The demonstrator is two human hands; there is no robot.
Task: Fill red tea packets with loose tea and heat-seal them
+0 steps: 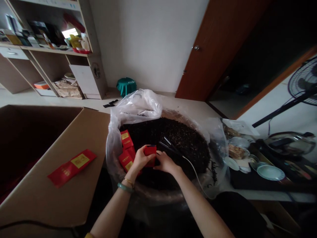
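Over a wide bag-lined container of dark dried leaves (pixel 183 132), which look like tea, I hold a small red packet (pixel 150 151). My left hand (pixel 139 161) grips its left side, thumb in front. At its right edge, the bent fingers of my right hand (pixel 166 163) close on the packet. Several red packets with gold labels (pixel 126 139) lie on the leaves left of my hands. A black two-armed tool like a hair straightener (pixel 170 145) rests on the leaves just beyond my right hand, its white cord (pixel 194 169) trailing rightward.
Clear plastic lining (pixel 138 105) bunches over the container's rim. At left, a red packet (pixel 71 167) lies on the flap of a cardboard box (pixel 95 132). To the right, a table holds dishes (pixel 270 172) and a glass-lidded pot (pixel 289 142); a fan (pixel 303 81) stands behind.
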